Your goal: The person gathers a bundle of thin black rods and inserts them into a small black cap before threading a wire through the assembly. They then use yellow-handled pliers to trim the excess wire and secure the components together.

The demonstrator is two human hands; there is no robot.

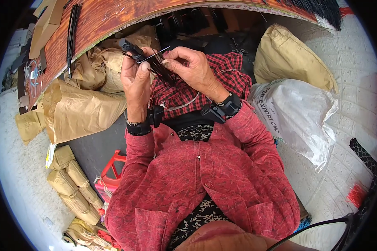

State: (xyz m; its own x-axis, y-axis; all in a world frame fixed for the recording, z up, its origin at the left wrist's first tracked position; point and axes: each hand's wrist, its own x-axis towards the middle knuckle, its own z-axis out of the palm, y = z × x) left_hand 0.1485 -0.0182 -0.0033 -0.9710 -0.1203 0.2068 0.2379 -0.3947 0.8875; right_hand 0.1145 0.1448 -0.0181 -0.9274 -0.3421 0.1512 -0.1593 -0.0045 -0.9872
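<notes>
My left hand [136,81] is closed around a bundle of thin black strips [165,75], raised above my lap. The bundle's thick, dark, knobbed end [131,47] sticks out past my left fingers at the upper left. A narrow, shiny strip [158,53] crosses the bundle between my hands. Just to the right, my right hand [194,71] has its thumb and forefinger pinched together against the loose strands; what lies between those fingertips is too small to make out. Beneath both hands, a red and black checked cloth [180,94] covers my lap.
A wooden table [100,21] curves across the top, bearing long black strips [73,35] and a cardboard box [46,27]. Brown paper sacks [86,111] stand at left. Another brown sack [291,56] and a white sack [295,117] stand at right. Wrapped brown packets [73,184] lie lower left.
</notes>
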